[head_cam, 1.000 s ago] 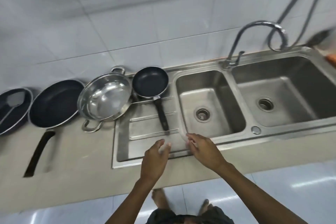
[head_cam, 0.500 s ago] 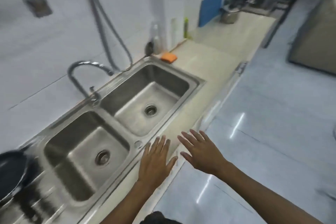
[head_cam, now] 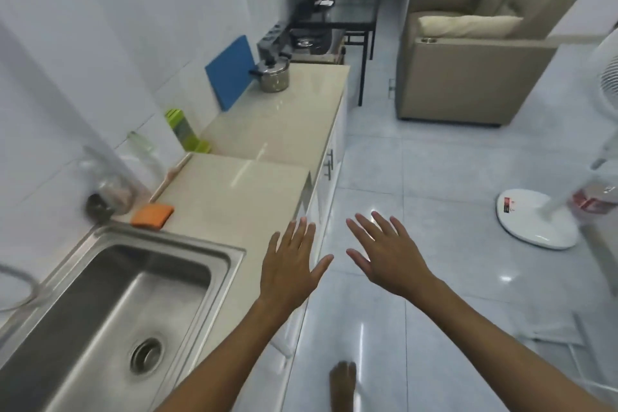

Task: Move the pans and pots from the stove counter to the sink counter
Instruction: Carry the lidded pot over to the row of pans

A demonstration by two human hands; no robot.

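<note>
A lidded steel pot with black handles stands at the far end of the beige counter, next to the gas stove. My left hand hovers flat with fingers spread over the counter's front edge, just right of the steel sink basin. My right hand is also spread and empty, out over the floor. Both hands are far from the pot. The pans seen earlier are out of view.
A blue cutting board leans on the wall beside the pot. An orange sponge, a green holder and a bottle sit by the wall. A beige armchair and a white fan base stand on the tiled floor.
My view has swung right, from the pans on the sink's drainboard to the long counter and the pot at its far end. Both hands left the sink edge and now hover spread.
</note>
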